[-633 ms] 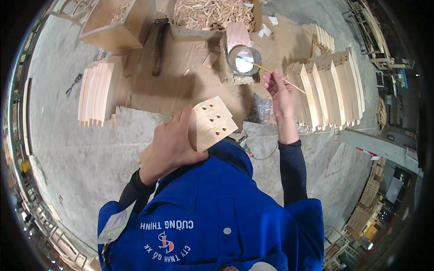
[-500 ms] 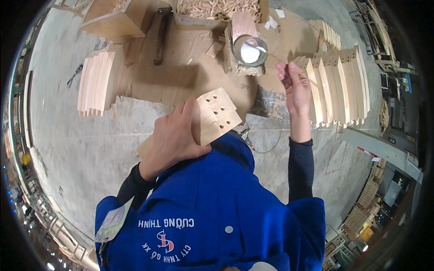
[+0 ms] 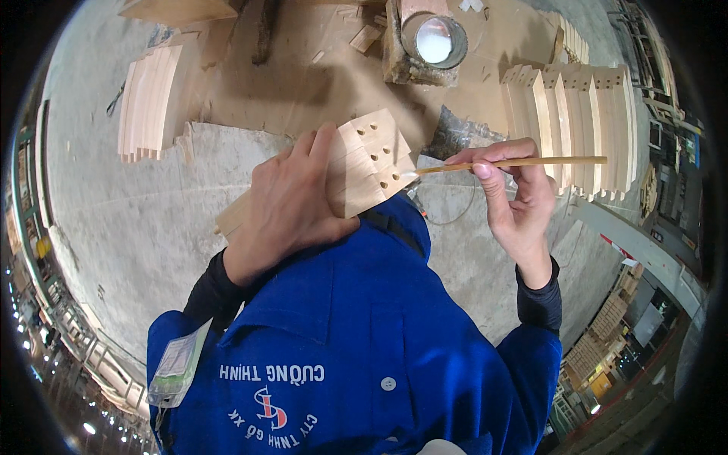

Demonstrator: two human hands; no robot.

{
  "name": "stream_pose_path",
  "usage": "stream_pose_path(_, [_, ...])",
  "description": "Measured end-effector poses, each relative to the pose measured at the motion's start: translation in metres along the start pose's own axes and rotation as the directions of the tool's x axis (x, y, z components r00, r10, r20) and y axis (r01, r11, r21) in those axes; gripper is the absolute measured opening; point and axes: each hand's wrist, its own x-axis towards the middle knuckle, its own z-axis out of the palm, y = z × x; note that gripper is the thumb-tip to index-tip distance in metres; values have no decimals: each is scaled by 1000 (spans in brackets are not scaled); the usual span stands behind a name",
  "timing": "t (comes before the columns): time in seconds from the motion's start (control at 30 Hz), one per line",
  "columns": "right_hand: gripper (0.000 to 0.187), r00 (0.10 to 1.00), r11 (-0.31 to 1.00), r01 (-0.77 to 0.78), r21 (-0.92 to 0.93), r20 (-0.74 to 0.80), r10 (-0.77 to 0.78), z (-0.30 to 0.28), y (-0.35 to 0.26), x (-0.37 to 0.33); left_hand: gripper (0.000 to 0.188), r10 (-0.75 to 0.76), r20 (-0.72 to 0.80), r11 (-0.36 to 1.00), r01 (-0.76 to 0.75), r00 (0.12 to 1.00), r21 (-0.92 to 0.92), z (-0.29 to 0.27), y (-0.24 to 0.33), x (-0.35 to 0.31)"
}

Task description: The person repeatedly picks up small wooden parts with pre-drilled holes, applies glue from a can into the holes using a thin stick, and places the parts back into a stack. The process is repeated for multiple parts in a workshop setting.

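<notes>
My left hand (image 3: pixel 292 199) is wrapped over a bundle of pale wooden pieces (image 3: pixel 353 173), held against my body with their drilled ends turned up and to the right. Several dark round holes show in those ends. Between the thumb and fingers of my right hand (image 3: pixel 519 199) is a thin wooden stick (image 3: pixel 553 161), lying nearly level. Its white-coated tip is at the right edge of the drilled ends, near the lowest holes; whether it touches the wood I cannot tell. A round container (image 3: pixel 434 41) of white liquid stands beyond, on a crusted block (image 3: pixel 404 70).
Curved wooden pieces stand in a stack (image 3: pixel 154 102) at the left, and more with drilled ends form a row (image 3: pixel 570 129) at the right. Brown cardboard (image 3: pixel 345 98) covers the work surface. A wooden box (image 3: pixel 182 9) and a dark long tool (image 3: pixel 263 34) lie at the far side.
My right hand has come from beside the container toward me, bringing the stick's tip to the wooden pieces. My left hand still grips the bundle. The view has shifted, with the container now higher in it.
</notes>
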Motion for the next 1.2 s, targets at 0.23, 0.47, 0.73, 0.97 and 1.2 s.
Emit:
stream_pose_path(0.23, [14, 998, 996, 48, -70, 39, -45, 7, 0, 6, 99, 18, -36, 1000, -18, 999, -1, 0, 1, 0])
stream_pose_path(0.47, [13, 996, 994, 60, -95, 68, -53, 8, 2, 10, 95, 40, -58, 999, -41, 997, -16, 1, -1, 3])
stream_pose_path(0.73, [13, 992, 985, 94, -148, 94, -81, 7, -1, 15, 101, -31, 39, 999, 33, 999, -38, -6, 1, 8])
stream_pose_path(0.97, [13, 999, 992, 24, -120, 47, -19, 9, 1, 17, 96, 27, -37, 999, -28, 999, -29, -3, -2, 8])
stream_pose_path(1.2, [12, 999, 999, -31, -43, 41, 33, 9, -4, 17, 95, 40, -45, 999, -41, 998, -19, -2, -2, 10])
